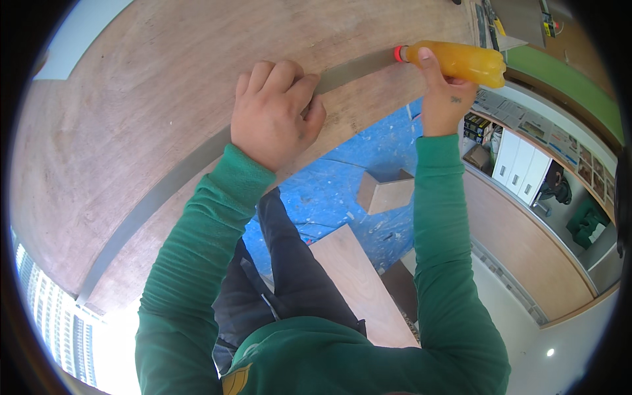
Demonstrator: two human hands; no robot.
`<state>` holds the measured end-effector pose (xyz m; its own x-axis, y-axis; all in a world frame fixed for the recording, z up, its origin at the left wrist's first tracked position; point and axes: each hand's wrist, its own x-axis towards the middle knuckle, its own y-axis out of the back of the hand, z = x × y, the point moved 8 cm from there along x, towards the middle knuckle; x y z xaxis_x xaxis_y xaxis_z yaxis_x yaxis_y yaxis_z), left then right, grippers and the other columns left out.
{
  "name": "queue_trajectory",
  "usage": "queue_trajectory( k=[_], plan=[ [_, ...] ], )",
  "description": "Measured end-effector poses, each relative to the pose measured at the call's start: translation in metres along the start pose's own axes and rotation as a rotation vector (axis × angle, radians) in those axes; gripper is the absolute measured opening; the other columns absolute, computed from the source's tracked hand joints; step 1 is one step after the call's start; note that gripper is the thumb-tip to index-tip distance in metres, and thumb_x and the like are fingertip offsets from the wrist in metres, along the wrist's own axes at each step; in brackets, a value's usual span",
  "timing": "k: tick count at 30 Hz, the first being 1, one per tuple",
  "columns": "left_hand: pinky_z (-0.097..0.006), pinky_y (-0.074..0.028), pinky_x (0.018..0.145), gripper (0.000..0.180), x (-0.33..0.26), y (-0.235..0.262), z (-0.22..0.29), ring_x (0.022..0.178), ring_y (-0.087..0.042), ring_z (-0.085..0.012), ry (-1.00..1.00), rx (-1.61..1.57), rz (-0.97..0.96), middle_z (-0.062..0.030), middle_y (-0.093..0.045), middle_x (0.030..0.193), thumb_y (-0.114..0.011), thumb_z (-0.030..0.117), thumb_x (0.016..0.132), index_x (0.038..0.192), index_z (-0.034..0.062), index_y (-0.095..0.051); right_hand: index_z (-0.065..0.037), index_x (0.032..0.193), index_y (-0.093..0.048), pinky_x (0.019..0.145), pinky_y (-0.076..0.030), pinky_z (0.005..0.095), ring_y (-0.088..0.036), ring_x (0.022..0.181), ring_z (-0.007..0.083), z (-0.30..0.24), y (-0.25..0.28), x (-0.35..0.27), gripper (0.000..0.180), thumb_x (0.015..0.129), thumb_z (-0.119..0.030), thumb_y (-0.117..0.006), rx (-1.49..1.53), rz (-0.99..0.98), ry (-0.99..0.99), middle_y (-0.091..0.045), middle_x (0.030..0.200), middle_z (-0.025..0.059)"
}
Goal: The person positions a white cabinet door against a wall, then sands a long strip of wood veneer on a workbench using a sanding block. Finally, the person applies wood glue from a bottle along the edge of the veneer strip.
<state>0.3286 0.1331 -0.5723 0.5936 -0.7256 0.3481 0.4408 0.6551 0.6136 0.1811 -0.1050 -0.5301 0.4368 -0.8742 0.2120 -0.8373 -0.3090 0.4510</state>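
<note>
**Left hand pins strip on plywood, right hand grips yellow bottle**

Head view: a large plywood sheet (151, 99) fills the upper left. A long grey strip (191, 168) runs across it, from lower left up to the bottle's red cap (399, 53). The left hand (276, 112) lies knuckles-up on the strip, fingers curled and pressed down, touching both strip and sheet. The right hand (444, 99) is wrapped around a yellow-orange plastic bottle (457, 61), thumb along its neck, with the cap end touching the strip's upper end. Both sleeves are green. Below the sheet's edge: a blue paint-spattered floor covering (329, 191), a small wooden block (385, 192) and a wooden board (359, 283). White cabinets (520, 168) stand right.
</note>
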Motion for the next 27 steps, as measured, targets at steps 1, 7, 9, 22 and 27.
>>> queue_trajectory(
  k=[1, 7, 9, 22, 27],
  plan=[
    [-0.040, -0.045, 0.080, 0.019, 0.000, 0.000, 0.000, 0.094, -0.059, -0.0233, 0.000, -0.002, 0.001, 0.0000, -0.064, 0.097, -0.077, 0.016, 0.077, 0.095, 0.0107, -0.079, 0.001, 0.108, -0.068, 0.083, -0.055, 0.0272, -0.070, 0.091, 0.0122, -0.002, -0.003, -0.002, 0.032, 0.085, -0.005, -0.089, 0.009, -0.006, -0.001, -0.075, 0.104, 0.0074],
    [-0.040, -0.045, 0.080, 0.018, 0.000, 0.001, 0.000, 0.094, -0.059, -0.0235, 0.002, -0.012, 0.006, 0.0001, -0.064, 0.097, -0.077, 0.016, 0.077, 0.095, 0.0110, -0.079, 0.000, 0.106, -0.070, 0.082, -0.055, 0.0265, -0.070, 0.089, 0.0118, -0.001, -0.004, 0.008, 0.031, 0.084, -0.009, -0.090, 0.023, 0.016, -0.016, -0.075, 0.099, 0.0061],
    [-0.040, -0.045, 0.080, 0.018, 0.001, 0.000, 0.001, 0.094, -0.059, -0.0237, 0.003, -0.010, -0.005, 0.0000, -0.064, 0.097, -0.077, 0.016, 0.077, 0.095, 0.0111, -0.079, 0.000, 0.105, -0.070, 0.081, -0.055, 0.0267, -0.069, 0.087, 0.0115, -0.001, -0.006, 0.005, 0.032, 0.084, -0.010, -0.091, -0.018, -0.013, -0.008, -0.076, 0.098, 0.0059],
    [-0.040, -0.045, 0.079, 0.014, 0.000, 0.000, -0.001, 0.093, -0.058, -0.0234, -0.005, -0.008, 0.027, 0.0000, -0.062, 0.095, -0.075, 0.014, 0.078, 0.092, 0.0115, -0.078, 0.002, 0.105, -0.070, 0.079, -0.055, 0.0280, -0.069, 0.086, 0.0116, -0.010, -0.016, -0.005, 0.034, 0.083, -0.012, -0.092, -0.035, -0.007, 0.030, -0.076, 0.099, 0.0069],
    [-0.040, -0.045, 0.079, 0.014, 0.000, 0.000, 0.000, 0.093, -0.058, -0.0232, 0.000, -0.006, 0.019, 0.0000, -0.062, 0.095, -0.075, 0.014, 0.078, 0.092, 0.0117, -0.078, 0.002, 0.107, -0.068, 0.080, -0.055, 0.0280, -0.069, 0.088, 0.0120, -0.001, -0.005, 0.009, 0.034, 0.085, -0.011, -0.090, -0.002, 0.004, 0.000, -0.075, 0.102, 0.0074]
  ],
)
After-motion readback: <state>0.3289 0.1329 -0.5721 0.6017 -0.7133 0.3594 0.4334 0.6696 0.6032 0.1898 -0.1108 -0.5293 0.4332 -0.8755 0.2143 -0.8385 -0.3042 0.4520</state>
